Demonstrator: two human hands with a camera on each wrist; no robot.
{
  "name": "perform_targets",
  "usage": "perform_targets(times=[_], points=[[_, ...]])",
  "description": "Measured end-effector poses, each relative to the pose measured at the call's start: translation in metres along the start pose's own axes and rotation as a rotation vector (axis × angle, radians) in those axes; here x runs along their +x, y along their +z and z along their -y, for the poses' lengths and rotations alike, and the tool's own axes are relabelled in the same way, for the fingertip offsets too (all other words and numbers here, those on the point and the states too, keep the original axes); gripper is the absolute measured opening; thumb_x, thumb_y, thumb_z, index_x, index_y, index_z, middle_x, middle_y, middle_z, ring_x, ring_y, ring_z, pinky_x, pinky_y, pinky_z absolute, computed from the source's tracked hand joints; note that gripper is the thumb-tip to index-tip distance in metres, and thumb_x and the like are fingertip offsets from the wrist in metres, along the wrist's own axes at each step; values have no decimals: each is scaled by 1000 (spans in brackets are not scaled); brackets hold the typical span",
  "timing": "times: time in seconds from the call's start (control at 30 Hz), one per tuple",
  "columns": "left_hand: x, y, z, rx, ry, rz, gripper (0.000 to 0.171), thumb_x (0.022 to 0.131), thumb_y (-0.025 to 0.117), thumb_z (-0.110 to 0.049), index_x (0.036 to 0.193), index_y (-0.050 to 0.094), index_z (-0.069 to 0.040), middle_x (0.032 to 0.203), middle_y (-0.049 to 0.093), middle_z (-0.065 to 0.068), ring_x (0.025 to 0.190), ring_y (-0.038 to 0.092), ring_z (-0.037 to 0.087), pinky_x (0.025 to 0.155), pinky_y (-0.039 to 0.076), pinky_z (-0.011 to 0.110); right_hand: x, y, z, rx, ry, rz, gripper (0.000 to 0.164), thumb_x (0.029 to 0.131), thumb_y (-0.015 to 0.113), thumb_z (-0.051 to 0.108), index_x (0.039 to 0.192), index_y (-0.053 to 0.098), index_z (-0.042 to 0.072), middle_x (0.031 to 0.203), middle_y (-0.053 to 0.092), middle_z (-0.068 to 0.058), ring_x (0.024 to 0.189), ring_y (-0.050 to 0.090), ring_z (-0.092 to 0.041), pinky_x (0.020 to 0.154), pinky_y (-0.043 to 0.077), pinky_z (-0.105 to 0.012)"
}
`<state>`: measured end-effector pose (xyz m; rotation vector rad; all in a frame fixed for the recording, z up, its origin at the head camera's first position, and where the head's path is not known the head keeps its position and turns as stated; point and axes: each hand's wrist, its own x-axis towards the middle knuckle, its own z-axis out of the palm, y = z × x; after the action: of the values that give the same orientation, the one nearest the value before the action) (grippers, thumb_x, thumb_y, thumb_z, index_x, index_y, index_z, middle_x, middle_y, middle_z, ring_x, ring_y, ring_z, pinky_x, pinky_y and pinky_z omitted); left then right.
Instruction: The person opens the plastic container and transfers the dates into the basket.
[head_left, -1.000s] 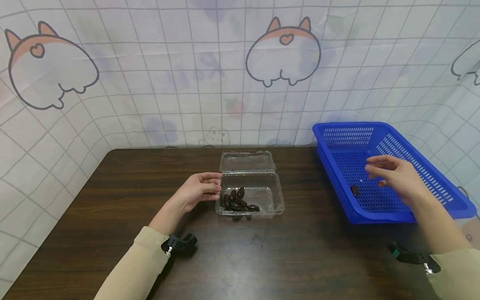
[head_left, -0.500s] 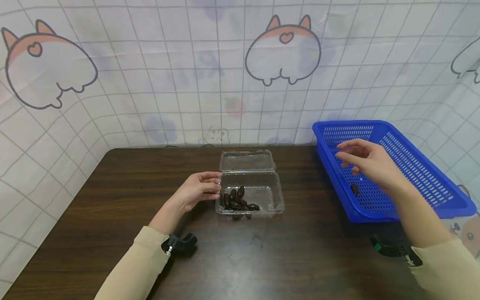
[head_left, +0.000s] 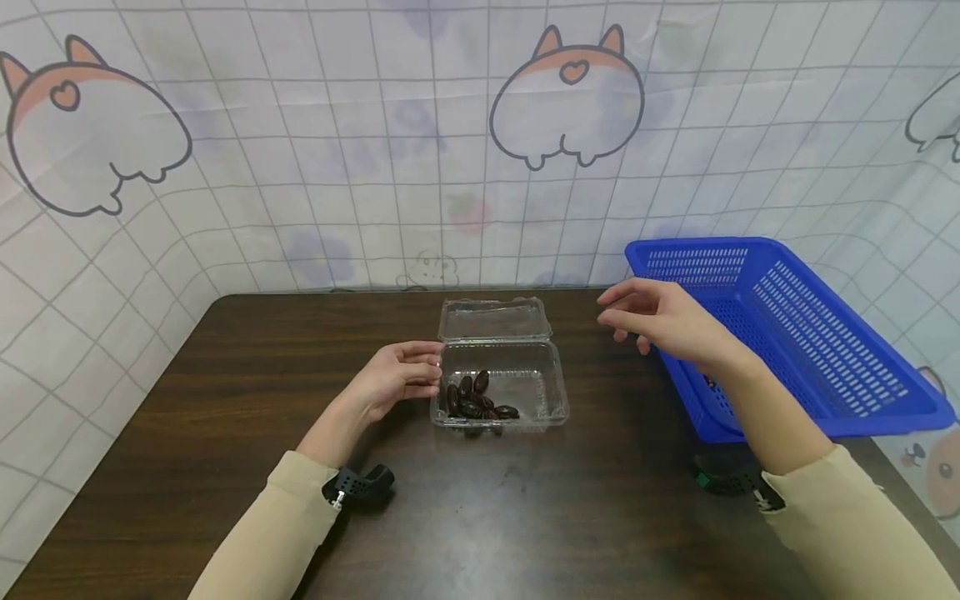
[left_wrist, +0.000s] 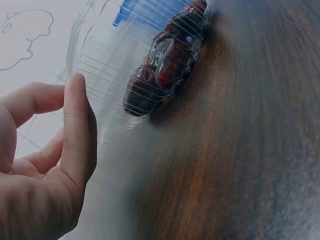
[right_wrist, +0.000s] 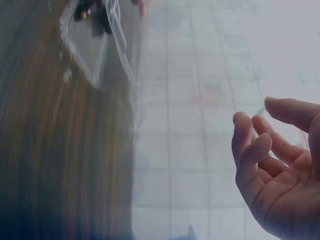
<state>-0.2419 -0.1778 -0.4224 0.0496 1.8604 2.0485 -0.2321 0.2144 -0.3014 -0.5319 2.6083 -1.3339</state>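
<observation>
My left hand [head_left: 393, 379] is at the left side of a clear plastic clamshell container [head_left: 542, 387], its thumb and finger pinching the rim. Several dark, glossy dates [head_left: 471, 407] lie inside, gathered toward the left and front. The left wrist view shows the thumb [left_wrist: 76, 125] upright against the container's wall, with reddish-brown dates [left_wrist: 172, 62] behind the plastic. My right hand [head_left: 660, 321] is in the air between the container and a blue basket [head_left: 832, 317]. Its fingers are loosely bent, and nothing shows between them in the right wrist view.
The container's lid [head_left: 495, 319] stands open toward the back of the brown wooden table [head_left: 525, 517]. A grid-patterned cloth [head_left: 360, 150] hangs behind. In the basket, one dark date [head_left: 709, 381] is mostly hidden by the right forearm.
My right hand has moved left, from over the blue basket to past its left rim. The left hand keeps its place at the container, and the dates have not moved.
</observation>
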Motion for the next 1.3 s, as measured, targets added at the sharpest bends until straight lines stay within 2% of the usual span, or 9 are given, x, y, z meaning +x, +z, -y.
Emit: perform_targets(times=[0.23, 0.4, 0.5, 0.67, 0.83, 0.87, 1.07, 1.2, 1.3], points=[[0, 0, -1, 0, 4, -3, 51, 97, 61, 8, 146, 47, 9, 112, 59, 14, 79, 68, 17, 73, 62, 28, 18, 29, 4, 36, -21, 98, 30, 101, 70, 25, 123, 65, 6, 97, 71, -11, 85, 64, -28, 57, 55, -36], [-1, 0, -1, 0, 4, -8, 51, 97, 61, 8, 146, 47, 9, 113, 59, 14, 78, 68, 16, 74, 62, 28, 30, 49, 2, 71, -23, 172, 29, 101, 69, 22, 123, 66, 5, 100, 70, -16, 82, 63, -29, 55, 53, -33], [0, 0, 0, 2, 4, -5, 51, 98, 61, 8, 146, 47, 9, 114, 59, 15, 79, 68, 17, 74, 62, 29, 36, 61, 0, 84, -13, 211, 29, 101, 68, 21, 124, 66, 4, 101, 70, -16, 83, 63, -31, 56, 54, -35], [1, -1, 4, -2, 5, 6, 51, 98, 62, 6, 147, 46, 9, 114, 60, 16, 81, 68, 17, 75, 62, 29, 45, 79, -4, 92, -2, 262, 30, 102, 67, 19, 127, 66, 4, 111, 71, -17, 91, 66, -37, 62, 59, -47], [0, 0, 5, -3, 6, 8, 53, 97, 63, 7, 147, 46, 9, 114, 60, 17, 80, 68, 17, 75, 62, 29, 53, 96, -8, 85, -14, 311, 32, 103, 66, 18, 131, 65, 3, 121, 68, -20, 96, 67, -42, 63, 60, -43], [0, 0, 5, 0, 7, 6, 53, 97, 63, 7, 147, 46, 9, 115, 59, 17, 80, 68, 17, 75, 62, 29, 55, 99, -8, 82, -17, 317, 33, 103, 66, 17, 131, 64, 2, 122, 68, -20, 95, 67, -41, 62, 60, -40], [0, 1, 3, 6, 5, -6, 52, 97, 63, 7, 147, 47, 8, 117, 59, 18, 80, 68, 17, 75, 62, 29, 66, 115, -9, 82, -25, 342, 37, 101, 66, 11, 134, 61, -5, 124, 67, -20, 86, 71, -33, 64, 62, -41], [1, 1, 4, 8, 7, -6, 53, 97, 63, 6, 146, 46, 9, 117, 59, 18, 81, 68, 17, 75, 62, 30, 69, 123, -10, 77, -14, 350, 36, 101, 66, 8, 134, 61, -6, 119, 67, -15, 79, 69, -26, 66, 62, -43], [1, 1, 4, 11, 6, -7, 53, 96, 64, 6, 146, 47, 9, 117, 59, 18, 81, 68, 18, 75, 62, 30, 72, 128, -13, 72, -18, 352, 36, 101, 65, 7, 133, 61, -6, 122, 66, -17, 75, 68, -24, 66, 62, -44]])
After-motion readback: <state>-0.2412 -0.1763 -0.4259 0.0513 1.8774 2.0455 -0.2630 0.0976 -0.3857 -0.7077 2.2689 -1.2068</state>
